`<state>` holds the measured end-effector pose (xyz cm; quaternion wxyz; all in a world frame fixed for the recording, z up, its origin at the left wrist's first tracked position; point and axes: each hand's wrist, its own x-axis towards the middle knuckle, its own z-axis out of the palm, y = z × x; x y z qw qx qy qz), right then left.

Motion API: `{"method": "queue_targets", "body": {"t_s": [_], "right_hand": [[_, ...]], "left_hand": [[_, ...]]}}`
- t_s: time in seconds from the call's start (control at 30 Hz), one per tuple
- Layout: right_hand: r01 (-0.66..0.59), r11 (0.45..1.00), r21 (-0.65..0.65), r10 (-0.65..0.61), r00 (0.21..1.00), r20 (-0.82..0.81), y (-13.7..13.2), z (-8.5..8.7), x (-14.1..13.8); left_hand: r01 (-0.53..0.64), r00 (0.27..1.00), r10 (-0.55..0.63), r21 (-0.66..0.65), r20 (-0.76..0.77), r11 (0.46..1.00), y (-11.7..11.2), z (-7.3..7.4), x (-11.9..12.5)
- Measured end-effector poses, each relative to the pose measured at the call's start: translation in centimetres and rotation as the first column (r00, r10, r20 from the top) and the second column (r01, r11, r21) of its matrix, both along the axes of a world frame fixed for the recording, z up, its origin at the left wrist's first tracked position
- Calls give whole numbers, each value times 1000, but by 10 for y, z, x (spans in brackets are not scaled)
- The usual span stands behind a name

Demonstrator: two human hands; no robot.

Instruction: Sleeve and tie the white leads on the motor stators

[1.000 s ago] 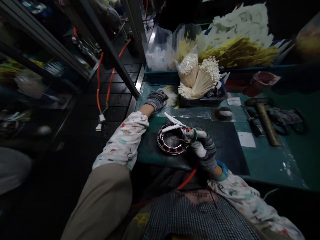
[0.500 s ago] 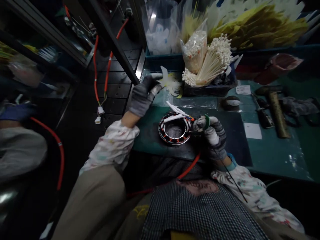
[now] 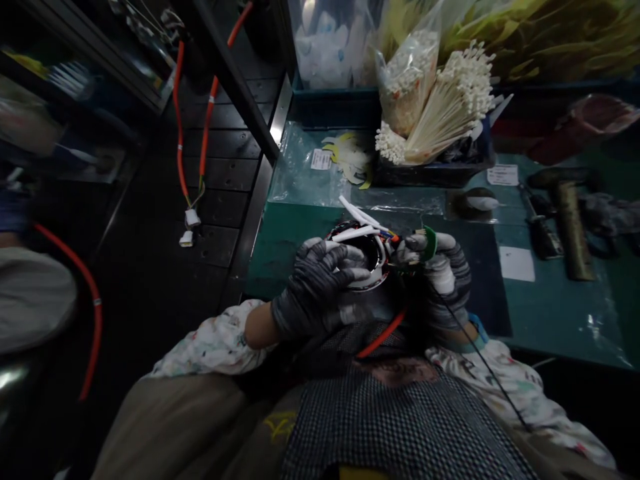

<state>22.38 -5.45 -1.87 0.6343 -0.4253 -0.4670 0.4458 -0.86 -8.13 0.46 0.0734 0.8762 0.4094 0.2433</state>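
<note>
A ring-shaped motor stator (image 3: 373, 280) with a black and orange winding edge lies on the green bench mat. White sleeves (image 3: 357, 233) and coloured wires come off its upper right side. My left hand (image 3: 317, 283), in a grey striped glove, curls its fingers over the stator's left and front edge. My right hand (image 3: 447, 277), gloved with white tape on a finger, pinches the wire leads (image 3: 395, 239) at the stator's right. A curved green piece (image 3: 429, 243) shows at its fingertips; its kind is unclear. A thin dark cord (image 3: 485, 367) trails from this hand.
Behind stands a dark bin (image 3: 435, 175) of white stick-like sleeves. Yellow-and-white slips (image 3: 353, 159) lie on plastic left of it. A hammer (image 3: 573, 227) and pliers (image 3: 543, 230) lie right. Orange cables (image 3: 205, 127) hang over dark slats; another person's sleeve (image 3: 33, 297) is far left.
My left hand has come down and right from beside the yellow-and-white slips onto the stator. My right hand keeps its hold on the leads. The view has shifted slightly.
</note>
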Motion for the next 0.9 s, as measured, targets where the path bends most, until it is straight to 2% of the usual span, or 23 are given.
{"method": "queue_targets", "body": {"t_s": [0.07,0.13,0.17,0.23,0.3,0.37,0.4,0.47,0.5,0.53,0.57,0.6,0.67,0.7,0.73,0.77,0.83,0.9], "right_hand": [[-55,995,83,42,989,145,-3,8,2],[-149,975,166,82,932,352,-7,17,1],[-214,957,197,99,877,471,-8,21,-1],[-334,913,233,87,718,690,-9,24,-9],[-402,886,231,50,576,816,-8,22,-19],[-431,878,207,18,462,887,-6,19,-27],[-445,874,195,7,413,911,-4,18,-30],[-493,850,184,-19,322,947,0,18,-34],[-512,839,185,-39,283,958,1,19,-35],[-521,831,194,-62,260,964,3,20,-35],[-522,827,208,-89,245,966,4,21,-35],[-518,824,230,-120,237,964,3,22,-34],[-511,811,287,-180,249,952,-1,24,-30],[-510,803,309,-196,264,944,-6,24,-27],[-509,797,324,-205,276,939,-13,24,-23],[-506,797,329,-209,281,937,-21,23,-18],[-507,799,324,-210,269,940,-37,22,-9],[-517,795,319,-214,253,943,-51,22,-2]], "left_hand": [[-72,996,79,145,-41,987,-12,-7,0],[-112,991,128,277,-41,954,-22,-15,-2],[-90,994,103,303,-26,949,-24,-18,-4],[15,999,-26,301,33,954,-24,-20,-11],[124,978,-160,244,131,962,-18,-16,-22],[154,931,-183,116,315,981,-7,-9,-35],[113,893,-116,33,435,993,0,-6,-40],[2,794,108,-181,598,983,19,-1,-49],[-30,766,212,-296,607,955,30,0,-51],[-18,779,269,-409,566,912,42,0,-52],[53,827,250,-512,504,858,53,0,-51],[164,866,173,-594,469,788,63,-2,-49],[393,858,16,-677,513,623,73,-7,-42],[468,830,-28,-668,557,579,73,-10,-38],[510,805,-59,-638,591,577,70,-13,-35],[526,790,-90,-596,606,607,63,-16,-32],[505,793,-150,-501,590,703,45,-20,-28],[468,814,-189,-428,550,773,26,-21,-25]]}}
